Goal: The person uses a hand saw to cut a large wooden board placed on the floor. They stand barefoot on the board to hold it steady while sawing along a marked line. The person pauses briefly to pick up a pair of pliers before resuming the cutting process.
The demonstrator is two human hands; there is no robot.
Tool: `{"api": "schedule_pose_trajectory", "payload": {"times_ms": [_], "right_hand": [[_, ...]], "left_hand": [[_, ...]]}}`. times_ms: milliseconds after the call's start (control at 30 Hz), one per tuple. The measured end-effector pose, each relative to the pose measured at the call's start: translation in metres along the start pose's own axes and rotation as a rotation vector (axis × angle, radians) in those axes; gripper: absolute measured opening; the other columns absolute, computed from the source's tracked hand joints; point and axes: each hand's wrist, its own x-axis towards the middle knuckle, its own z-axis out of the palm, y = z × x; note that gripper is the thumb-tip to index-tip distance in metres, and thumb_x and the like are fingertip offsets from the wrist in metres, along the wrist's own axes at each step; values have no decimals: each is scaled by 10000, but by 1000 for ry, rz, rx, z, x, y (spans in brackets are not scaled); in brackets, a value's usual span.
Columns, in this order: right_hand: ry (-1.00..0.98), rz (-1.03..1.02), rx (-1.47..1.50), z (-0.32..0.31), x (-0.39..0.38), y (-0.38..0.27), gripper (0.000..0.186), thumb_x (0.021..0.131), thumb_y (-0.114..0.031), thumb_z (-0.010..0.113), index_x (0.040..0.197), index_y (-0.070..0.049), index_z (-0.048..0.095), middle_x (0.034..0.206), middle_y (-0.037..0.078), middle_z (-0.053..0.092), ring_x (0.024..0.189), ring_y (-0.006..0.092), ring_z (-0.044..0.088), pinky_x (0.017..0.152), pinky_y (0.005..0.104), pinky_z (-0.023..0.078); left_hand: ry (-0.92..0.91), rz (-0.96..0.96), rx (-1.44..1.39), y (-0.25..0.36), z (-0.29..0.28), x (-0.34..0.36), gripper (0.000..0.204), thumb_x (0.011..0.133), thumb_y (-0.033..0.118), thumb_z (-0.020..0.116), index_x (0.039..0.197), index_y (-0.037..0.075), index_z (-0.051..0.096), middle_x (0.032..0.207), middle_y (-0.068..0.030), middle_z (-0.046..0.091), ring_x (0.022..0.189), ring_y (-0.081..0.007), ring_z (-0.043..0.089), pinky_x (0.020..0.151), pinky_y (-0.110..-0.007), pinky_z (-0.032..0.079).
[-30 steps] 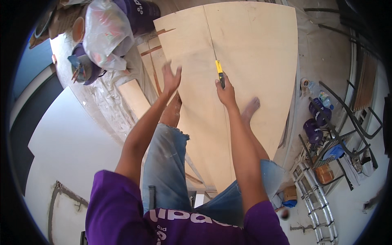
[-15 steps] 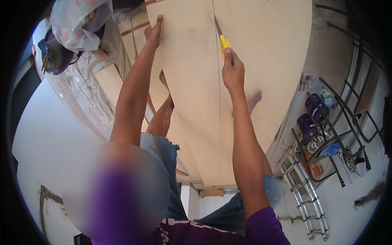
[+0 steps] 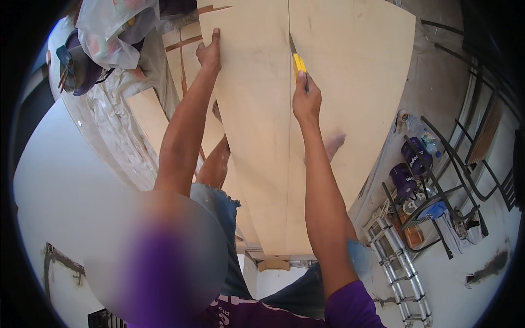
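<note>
A large pale plywood sheet (image 3: 350,65) lies before me, with a thin dark straight line running along its length. My right hand (image 3: 307,100) is closed round the yellow-and-black handle of a utility knife (image 3: 298,63). The knife's long dark blade lies along the line, its tip pointing away from me. At the sheet's left edge, my left hand (image 3: 209,53) grips the board, one digit stretched along its top face; its other fingers are partly hidden. My bare right foot (image 3: 334,145) rests on the sheet, right of the line.
More boards with brown strips (image 3: 184,44) lie under the left edge. Plastic bags (image 3: 112,33) and crumpled sheeting (image 3: 109,115) are at left. To the right stand a dark metal frame (image 3: 454,158), purple containers (image 3: 416,156), a bottle (image 3: 431,143) and a folded ladder (image 3: 402,268).
The whole view has shifted slightly. Both hands keep their grips, at nearly the same places on the sheet, and the knife still lies on the line.
</note>
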Motion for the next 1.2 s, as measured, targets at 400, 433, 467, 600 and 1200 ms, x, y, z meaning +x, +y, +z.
{"api": "schedule_pose_trajectory", "payload": {"times_ms": [400,433,467,600,1200], "right_hand": [[-61,111,71,-27,-83,36,491,1027,-347,400,1356,3,499,945,172,585,854,249,502,812,360,409],[-43,31,6,-14,-60,41,491,1025,-358,412,1346,-1,515,839,131,620,718,210,569,725,326,482],[-15,22,13,0,-35,38,479,1021,-356,426,1334,-8,530,863,137,635,761,221,586,753,330,482],[96,-154,44,19,-18,51,468,1015,-348,447,1325,-12,544,892,146,651,806,217,600,784,331,478],[59,-151,63,-62,-152,29,483,1021,-331,442,1365,3,496,1098,156,623,974,175,579,860,277,443]], "left_hand": [[72,-120,229,-2,-18,5,1043,709,630,746,1292,-182,448,1327,-291,512,1266,-376,485,1050,-421,400],[52,-130,237,-8,-15,2,1047,709,638,741,1291,-181,450,1331,-294,508,1265,-380,485,1049,-418,402],[41,-128,240,-8,-13,7,1051,708,647,737,1289,-181,451,1335,-296,504,1264,-383,486,1047,-415,404],[-25,-71,278,-25,-32,33,956,731,601,733,1293,-129,479,1321,-308,504,1264,-397,470,1058,-475,371],[-517,773,1280,158,181,31,960,680,634,736,1328,-22,468,1364,-236,489,1310,-393,411,1092,-532,309]]}}
